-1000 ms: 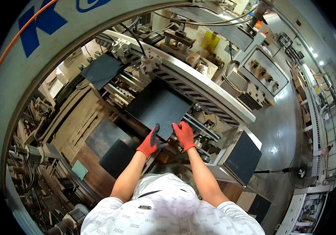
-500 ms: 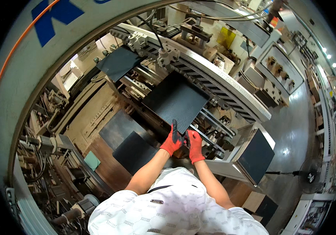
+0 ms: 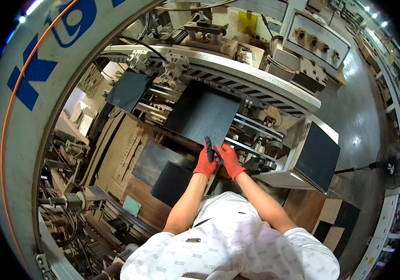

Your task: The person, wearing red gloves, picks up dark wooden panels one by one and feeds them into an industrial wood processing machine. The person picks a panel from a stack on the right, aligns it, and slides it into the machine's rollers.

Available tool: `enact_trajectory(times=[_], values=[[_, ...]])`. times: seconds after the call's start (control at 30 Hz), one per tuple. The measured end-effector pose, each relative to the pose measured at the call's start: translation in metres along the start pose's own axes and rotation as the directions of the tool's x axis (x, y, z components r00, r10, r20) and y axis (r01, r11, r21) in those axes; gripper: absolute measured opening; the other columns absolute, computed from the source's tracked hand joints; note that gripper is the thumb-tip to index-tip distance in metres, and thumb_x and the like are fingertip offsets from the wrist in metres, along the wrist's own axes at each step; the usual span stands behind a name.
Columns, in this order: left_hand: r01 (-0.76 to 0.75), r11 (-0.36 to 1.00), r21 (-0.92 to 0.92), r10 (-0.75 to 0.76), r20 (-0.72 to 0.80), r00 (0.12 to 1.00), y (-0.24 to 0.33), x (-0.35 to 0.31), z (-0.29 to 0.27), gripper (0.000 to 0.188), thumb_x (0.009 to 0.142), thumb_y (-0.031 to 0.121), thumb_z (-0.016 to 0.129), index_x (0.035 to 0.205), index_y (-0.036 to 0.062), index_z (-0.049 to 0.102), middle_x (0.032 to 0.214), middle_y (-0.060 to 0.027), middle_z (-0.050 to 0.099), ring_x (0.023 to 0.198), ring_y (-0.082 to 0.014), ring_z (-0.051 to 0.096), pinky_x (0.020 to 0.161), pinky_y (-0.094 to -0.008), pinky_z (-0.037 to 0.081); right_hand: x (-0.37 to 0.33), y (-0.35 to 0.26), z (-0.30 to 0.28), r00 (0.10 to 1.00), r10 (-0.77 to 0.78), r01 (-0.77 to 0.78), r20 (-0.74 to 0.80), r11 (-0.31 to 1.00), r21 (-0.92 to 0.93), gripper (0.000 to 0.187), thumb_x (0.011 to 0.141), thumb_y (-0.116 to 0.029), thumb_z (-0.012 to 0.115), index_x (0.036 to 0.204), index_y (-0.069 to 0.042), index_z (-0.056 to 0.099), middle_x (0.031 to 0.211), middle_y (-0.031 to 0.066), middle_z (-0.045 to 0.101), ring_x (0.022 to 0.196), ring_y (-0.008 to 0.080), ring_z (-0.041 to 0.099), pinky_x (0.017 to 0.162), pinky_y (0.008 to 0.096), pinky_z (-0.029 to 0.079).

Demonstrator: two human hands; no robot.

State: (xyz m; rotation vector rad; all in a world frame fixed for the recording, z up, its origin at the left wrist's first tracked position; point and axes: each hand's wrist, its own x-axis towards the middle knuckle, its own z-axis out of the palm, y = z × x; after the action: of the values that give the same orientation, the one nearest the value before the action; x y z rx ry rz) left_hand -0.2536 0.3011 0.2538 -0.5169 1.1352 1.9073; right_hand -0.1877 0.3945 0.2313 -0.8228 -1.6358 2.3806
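A dark, wood-grained black panel [image 3: 203, 112] lies flat across the rails of a machine in front of me. Both my hands wear red gloves with black-coated fingers and meet at the panel's near corner. My left hand [image 3: 204, 161] is closed at the near edge, one black finger or thumb reaching up over the panel's surface. Close against it, my right hand [image 3: 228, 161] has its fingers bent inward in a pinch by the corner. Whatever lies between those fingertips is too small or hidden to make out.
A second black panel [image 3: 131, 90] rests further left on the rails [image 3: 256, 128]. Below left lie a grey plate [image 3: 155, 161] and a black sheet [image 3: 172, 183]. Stacked panels [image 3: 315, 156] lean at right, near a fan [image 3: 390, 167]. A white beam [image 3: 260, 78] spans behind.
The view has turned, so the machine appears rotated. My hands stay together at the panel's near corner, and the right hand's fingers now reach closer to the left hand.
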Motion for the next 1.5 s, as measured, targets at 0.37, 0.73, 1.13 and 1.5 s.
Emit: enact_trajectory(times=[0.37, 0.73, 1.13, 1.5], values=[[-0.004, 0.995, 0.100, -0.020, 0.231, 0.973, -0.018, 0.012, -0.036, 0.051, 0.093, 0.061, 0.058, 0.097, 0.0112, 0.059, 0.077, -0.0038, 0.059, 0.067, -0.0180, 0.059, 0.063, -0.0309, 0.053, -0.015, -0.009, -0.022, 0.994, 0.071, -0.074, 0.087, 0.997, 0.027, 0.020, 0.100, -0.024, 0.061, 0.097, -0.006, 0.066, 0.079, 0.0012, 0.063, 0.065, 0.0083, 0.055, 0.059, 0.0249, 0.045], [-0.065, 0.934, 0.350, -0.041, 0.286, 0.957, 0.000, -0.056, -0.111, 0.028, 0.095, 0.021, 0.063, 0.114, 0.0000, 0.059, 0.094, -0.0124, 0.067, 0.077, -0.0249, 0.065, 0.059, -0.0330, 0.049, -0.162, -0.020, -0.120, 0.987, -0.017, 0.014, -0.161, 1.000, -0.019, 0.028, 0.100, -0.022, 0.061, 0.084, 0.000, 0.058, 0.079, 0.0019, 0.061, 0.072, 0.0086, 0.059, 0.066, 0.0277, 0.049], [-0.197, 0.711, 0.675, -0.375, 0.601, 0.706, -0.049, -0.083, 0.078, 0.026, 0.099, 0.021, 0.059, 0.099, -0.0036, 0.066, 0.083, -0.0109, 0.070, 0.074, -0.0160, 0.066, 0.069, -0.0299, 0.052, -0.246, 0.090, -0.198, 0.494, -0.532, 0.522, -0.688, 0.814, -0.255, 0.042, 0.100, -0.011, 0.051, 0.140, 0.000, 0.045, 0.143, 0.0169, 0.043, 0.122, 0.0313, 0.053, 0.099, 0.0429, 0.048], [-0.312, 0.591, 0.744, -0.598, 0.664, 0.448, -0.126, -0.070, 0.161, 0.040, 0.103, 0.030, 0.056, 0.126, -0.0017, 0.058, 0.103, -0.0078, 0.071, 0.096, -0.0112, 0.064, 0.083, -0.0263, 0.051, -0.220, -0.018, -0.269, 0.120, -0.113, 0.785, -0.986, 0.619, 0.025, 0.042, 0.093, -0.014, 0.067, 0.132, -0.009, 0.050, 0.130, 0.0055, 0.057, 0.119, 0.0216, 0.054, 0.101, 0.0381, 0.045]])
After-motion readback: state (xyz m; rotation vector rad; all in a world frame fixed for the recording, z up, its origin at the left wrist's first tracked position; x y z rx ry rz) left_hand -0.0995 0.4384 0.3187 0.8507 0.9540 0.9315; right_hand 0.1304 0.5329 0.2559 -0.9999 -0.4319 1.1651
